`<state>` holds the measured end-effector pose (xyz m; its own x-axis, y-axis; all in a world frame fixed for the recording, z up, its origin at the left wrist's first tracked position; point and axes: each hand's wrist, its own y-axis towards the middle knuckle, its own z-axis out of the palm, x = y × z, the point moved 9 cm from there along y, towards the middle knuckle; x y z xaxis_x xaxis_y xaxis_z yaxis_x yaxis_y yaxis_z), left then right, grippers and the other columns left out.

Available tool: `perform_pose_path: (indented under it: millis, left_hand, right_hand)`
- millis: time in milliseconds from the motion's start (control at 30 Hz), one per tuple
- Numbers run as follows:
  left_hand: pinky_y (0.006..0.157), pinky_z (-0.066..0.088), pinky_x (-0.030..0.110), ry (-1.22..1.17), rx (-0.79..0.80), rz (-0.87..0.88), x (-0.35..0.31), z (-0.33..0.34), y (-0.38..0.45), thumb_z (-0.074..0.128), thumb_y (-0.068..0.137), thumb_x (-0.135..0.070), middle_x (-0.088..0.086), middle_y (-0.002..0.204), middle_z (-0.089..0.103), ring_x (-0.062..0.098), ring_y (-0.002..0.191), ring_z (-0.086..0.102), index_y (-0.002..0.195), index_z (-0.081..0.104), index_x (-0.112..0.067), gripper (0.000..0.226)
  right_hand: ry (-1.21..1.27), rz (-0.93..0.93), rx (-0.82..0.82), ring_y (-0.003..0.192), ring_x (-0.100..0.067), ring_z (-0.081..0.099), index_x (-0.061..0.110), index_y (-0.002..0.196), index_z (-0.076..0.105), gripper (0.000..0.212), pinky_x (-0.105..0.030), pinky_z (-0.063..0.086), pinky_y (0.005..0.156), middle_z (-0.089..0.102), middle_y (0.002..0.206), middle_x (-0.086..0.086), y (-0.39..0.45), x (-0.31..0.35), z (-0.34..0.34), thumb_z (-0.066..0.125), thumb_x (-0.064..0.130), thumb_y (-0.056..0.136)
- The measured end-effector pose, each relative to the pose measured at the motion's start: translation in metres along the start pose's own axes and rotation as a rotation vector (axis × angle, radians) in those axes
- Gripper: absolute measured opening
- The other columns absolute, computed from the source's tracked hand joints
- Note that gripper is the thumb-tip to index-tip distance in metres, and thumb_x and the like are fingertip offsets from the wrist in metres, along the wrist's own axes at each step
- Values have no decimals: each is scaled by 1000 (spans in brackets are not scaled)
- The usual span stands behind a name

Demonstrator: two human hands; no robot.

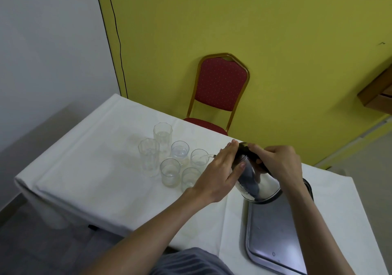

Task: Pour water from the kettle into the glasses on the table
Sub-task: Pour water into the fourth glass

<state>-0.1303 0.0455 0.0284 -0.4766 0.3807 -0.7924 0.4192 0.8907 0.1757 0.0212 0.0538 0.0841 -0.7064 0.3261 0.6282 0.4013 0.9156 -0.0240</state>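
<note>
the shiny steel kettle point(257, 184) tilts left, spout over a short glass point(199, 157); right hand point(277, 164) grips its black handle, left hand point(220, 168) lies flat against its side.

Glossy steel kettle point(257, 186), clear glasses point(169, 172), matt white cloth point(95, 158).

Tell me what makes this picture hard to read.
Head view: light is soft and even, shadows faint; the clear glasses nearly vanish against the white cloth; the kettle carries dark reflections; the wide lens seems to bow the wall cable; everything is slightly soft.
</note>
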Motion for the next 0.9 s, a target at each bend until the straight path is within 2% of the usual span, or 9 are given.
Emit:
perform_pose_path:
  millis: [167,400,667,800,900]
  left_hand:
    - [119,11,25,-5,-13,5,0,0,0,28,102,-44,-4,161,14,7,148,8,154,9,-20,60]
    - [120,13,26,8,-28,7,3,-1,-1,30,102,-43,0,161,16,9,148,11,154,11,-17,60]
    - [119,15,27,21,-38,21,1,-3,0,30,103,-42,-1,161,17,10,148,12,154,11,-17,60]
    - [119,17,29,10,-41,27,0,-3,1,29,102,-44,0,161,17,11,148,13,154,12,-17,61]
    - [118,18,29,7,-39,28,0,-3,3,29,102,-44,-1,161,16,11,148,13,154,11,-17,61]
  right_hand:
    - [-1,-16,-7,48,-22,48,4,54,68,56,-31,36,51,55,44,-6,0,2,-1,70,55,78]
    - [-5,-18,-2,44,-17,46,13,45,61,54,-28,33,48,46,32,6,-1,3,1,69,54,79]
    - [0,-10,-9,41,-16,40,12,44,56,55,-29,29,46,38,25,7,-3,6,-1,69,53,79]
    - [-14,-12,-24,41,-15,41,9,49,62,55,-28,30,46,41,28,5,-1,6,-3,69,55,78]
    - [-15,-14,-38,44,-17,43,2,57,68,58,-29,31,47,48,39,0,0,6,-4,69,56,78]
